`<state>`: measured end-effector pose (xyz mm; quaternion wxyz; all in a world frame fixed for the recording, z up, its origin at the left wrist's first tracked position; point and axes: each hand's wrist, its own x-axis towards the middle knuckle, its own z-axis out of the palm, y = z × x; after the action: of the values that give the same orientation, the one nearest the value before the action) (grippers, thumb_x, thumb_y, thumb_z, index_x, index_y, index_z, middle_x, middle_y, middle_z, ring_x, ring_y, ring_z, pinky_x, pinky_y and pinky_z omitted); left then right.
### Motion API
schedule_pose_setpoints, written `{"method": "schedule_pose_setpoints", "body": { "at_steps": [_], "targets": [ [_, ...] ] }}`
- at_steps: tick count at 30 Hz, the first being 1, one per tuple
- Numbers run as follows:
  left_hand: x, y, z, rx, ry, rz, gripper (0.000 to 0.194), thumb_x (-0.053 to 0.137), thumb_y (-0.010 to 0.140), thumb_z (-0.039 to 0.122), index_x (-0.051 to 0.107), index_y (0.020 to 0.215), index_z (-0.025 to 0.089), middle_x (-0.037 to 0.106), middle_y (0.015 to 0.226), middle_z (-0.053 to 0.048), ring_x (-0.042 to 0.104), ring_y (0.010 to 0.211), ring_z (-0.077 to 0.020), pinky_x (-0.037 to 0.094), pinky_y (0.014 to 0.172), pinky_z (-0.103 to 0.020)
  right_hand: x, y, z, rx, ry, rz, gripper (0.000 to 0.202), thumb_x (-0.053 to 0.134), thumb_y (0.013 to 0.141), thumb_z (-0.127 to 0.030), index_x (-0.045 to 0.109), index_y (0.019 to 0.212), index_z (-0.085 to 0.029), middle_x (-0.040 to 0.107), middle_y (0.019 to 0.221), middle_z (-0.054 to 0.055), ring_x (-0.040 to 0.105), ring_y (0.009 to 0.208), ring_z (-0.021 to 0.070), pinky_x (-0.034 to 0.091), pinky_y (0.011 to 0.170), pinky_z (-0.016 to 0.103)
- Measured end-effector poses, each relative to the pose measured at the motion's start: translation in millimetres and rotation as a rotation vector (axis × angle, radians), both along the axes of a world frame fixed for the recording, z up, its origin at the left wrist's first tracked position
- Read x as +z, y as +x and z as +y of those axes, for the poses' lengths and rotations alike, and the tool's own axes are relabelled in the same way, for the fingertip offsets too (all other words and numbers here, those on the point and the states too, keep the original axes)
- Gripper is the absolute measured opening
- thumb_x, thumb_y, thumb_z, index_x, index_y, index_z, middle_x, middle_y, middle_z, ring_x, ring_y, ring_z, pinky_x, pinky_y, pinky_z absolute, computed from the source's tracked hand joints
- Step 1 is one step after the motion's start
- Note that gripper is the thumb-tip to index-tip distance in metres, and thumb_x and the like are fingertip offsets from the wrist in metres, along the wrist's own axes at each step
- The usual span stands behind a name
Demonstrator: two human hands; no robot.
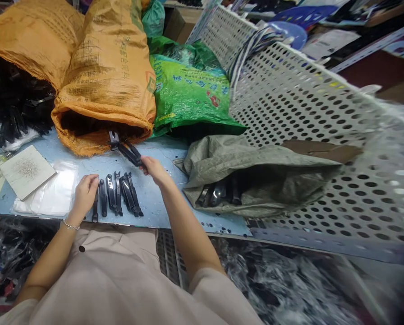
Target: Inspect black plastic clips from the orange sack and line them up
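My right hand [153, 169] is closed around black plastic strips [130, 153] in front of the orange woven sack's mouth. At the far end of those strips is a greyish clip-like piece [113, 139]. My left hand [86, 195] rests at the left end of a row of long black plastic parts [118, 193] on the blue tabletop [161, 198]. Its fingers pinch the upper end of the leftmost narrow part [95, 208]. The exact kind of these parts I cannot make out.
Orange sacks [110, 67] and a green sack [191, 90] stand behind. A grey-green sack [263, 171] with black parts lies at right against a perforated white panel [323, 104]. Clear plastic bags [46, 198] lie under a whitish tile [28, 171]. Wrapped parts [276, 275] are below the table edge.
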<state>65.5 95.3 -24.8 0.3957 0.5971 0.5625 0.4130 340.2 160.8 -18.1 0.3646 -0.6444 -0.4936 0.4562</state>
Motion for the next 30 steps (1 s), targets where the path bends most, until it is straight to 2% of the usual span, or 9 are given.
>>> {"method": "schedule_pose_setpoints", "body": {
  "at_steps": [3,6,10,13,17,19,23,27,30],
  "targets": [
    [11.7,32.0,6.7,-0.068,-0.202,-0.581,0.049,0.061,0.089,0.058,0.058,0.123,0.023,0.065,0.123,-0.009,0.065,0.106,-0.0196,0.051,0.097,-0.038,-3.9,-29.8,-59.0,0.085,-0.216,0.484,0.046,0.058,0.085,-0.065,0.052,0.084,-0.02,0.056,0.063,-0.001,0.04,0.048,0.009,0.034,0.048,0.024],
    [26.8,51.7,8.4,-0.115,-0.316,-0.896,0.049,0.061,0.087,0.063,0.06,0.111,0.019,0.069,0.111,-0.008,0.068,0.094,-0.0179,0.055,0.086,-0.034,8.0,-56.0,-90.4,0.31,-0.229,0.533,0.056,0.051,0.085,-0.075,0.058,0.087,-0.02,0.063,0.073,0.004,0.054,0.058,0.0148,0.045,0.055,0.029],
    [44.6,47.8,-2.1,-0.188,-0.332,-0.802,0.04,0.066,0.087,0.055,0.06,0.103,0.018,0.067,0.086,-0.002,0.062,0.067,-0.0114,0.052,0.061,-0.024,36.9,-67.5,-74.4,0.211,0.307,-0.12,0.06,0.032,0.096,-0.072,0.062,0.096,-0.02,0.066,0.094,0.009,0.06,0.089,0.0224,0.048,0.081,0.036],
    [48.9,43.5,-11.3,-0.188,-0.333,-0.745,0.044,0.067,0.085,0.056,0.059,0.108,0.019,0.064,0.082,0.0,0.059,0.061,-0.0106,0.049,0.054,-0.023,48.6,-73.7,-41.9,0.219,0.605,-0.519,0.062,0.026,0.099,-0.07,0.062,0.091,-0.019,0.064,0.092,0.012,0.058,0.092,0.0245,0.043,0.082,0.035],
    [44.4,37.6,-10.3,-0.08,-0.284,-0.66,0.047,0.067,0.084,0.06,0.058,0.108,0.02,0.062,0.074,0.001,0.059,0.058,-0.0127,0.047,0.052,-0.025,46.8,-88.6,-27.2,0.246,0.531,-0.629,0.065,0.011,0.106,-0.056,0.058,0.079,-0.021,0.059,0.074,0.006,0.055,0.072,0.0188,0.037,0.068,0.03],
    [43.4,30.7,-5.4,-0.002,-0.265,-0.633,0.046,0.066,0.084,0.061,0.058,0.105,0.021,0.063,0.076,0.001,0.062,0.061,-0.014,0.048,0.052,-0.025,40.8,-95.7,-41.9,0.308,0.507,-0.608,0.064,0.011,0.106,-0.055,0.058,0.08,-0.021,0.059,0.073,0.005,0.054,0.07,0.018,0.036,0.067,0.03],
    [49.1,16.6,1.5,0.025,-0.342,-0.647,0.047,0.059,0.087,0.064,0.058,0.091,0.018,0.066,0.074,-0.003,0.064,0.061,-0.0144,0.05,0.052,-0.025,20.1,-110.5,-91.3,0.563,0.748,-0.586,0.057,0.024,0.104,-0.058,0.063,0.092,-0.019,0.063,0.088,0.011,0.056,0.085,0.0226,0.042,0.076,0.033],
    [47.2,-5.7,1.8,0.07,-0.313,-0.622,0.056,0.067,0.083,0.06,0.049,0.122,0.023,0.07,0.086,-0.003,0.069,0.064,-0.0155,0.055,0.058,-0.027,10.2,-119.9,-106.4,0.667,0.716,-0.547,0.051,0.024,0.107,-0.048,0.062,0.093,-0.018,0.064,0.087,0.01,0.058,0.086,0.0211,0.044,0.076,0.032],
    [28.0,-35.4,0.6,0.189,-0.223,-0.492,0.072,0.071,0.081,0.053,0.033,0.138,0.028,0.07,0.096,-0.002,0.072,0.069,-0.0166,0.059,0.066,-0.031,17.0,-116.7,-71.3,0.693,0.613,-0.588,0.047,0.026,0.108,-0.046,0.064,0.098,-0.019,0.067,0.09,0.007,0.059,0.086,0.0197,0.043,0.076,0.03]
  ]
}}
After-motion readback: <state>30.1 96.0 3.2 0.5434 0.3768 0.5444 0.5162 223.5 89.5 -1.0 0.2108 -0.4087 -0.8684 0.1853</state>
